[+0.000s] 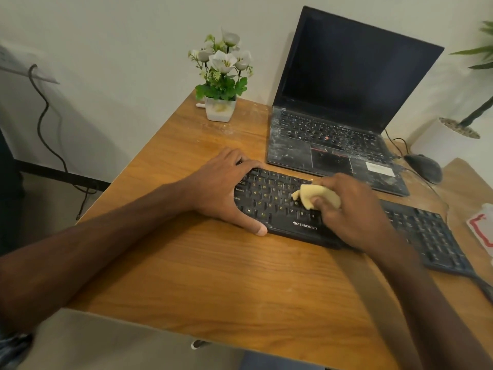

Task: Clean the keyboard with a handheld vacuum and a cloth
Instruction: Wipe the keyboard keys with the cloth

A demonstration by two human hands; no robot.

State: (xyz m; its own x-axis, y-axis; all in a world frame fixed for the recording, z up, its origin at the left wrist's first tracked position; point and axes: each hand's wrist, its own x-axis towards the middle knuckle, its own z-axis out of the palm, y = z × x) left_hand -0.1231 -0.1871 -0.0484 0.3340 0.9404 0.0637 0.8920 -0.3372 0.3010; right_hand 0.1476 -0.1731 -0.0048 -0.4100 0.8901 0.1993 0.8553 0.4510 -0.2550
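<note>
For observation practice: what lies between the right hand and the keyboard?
The head view shows a yellow cloth, gripped by the right hand, lying on the keyboard.

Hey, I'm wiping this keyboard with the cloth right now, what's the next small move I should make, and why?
Probably drag the cloth rightward along the rows. Your right hand grips it bunched over the middle keys of the keyboard, the right end's keys lie beyond it, and your left hand holds the left end, so it should stay put.
</note>
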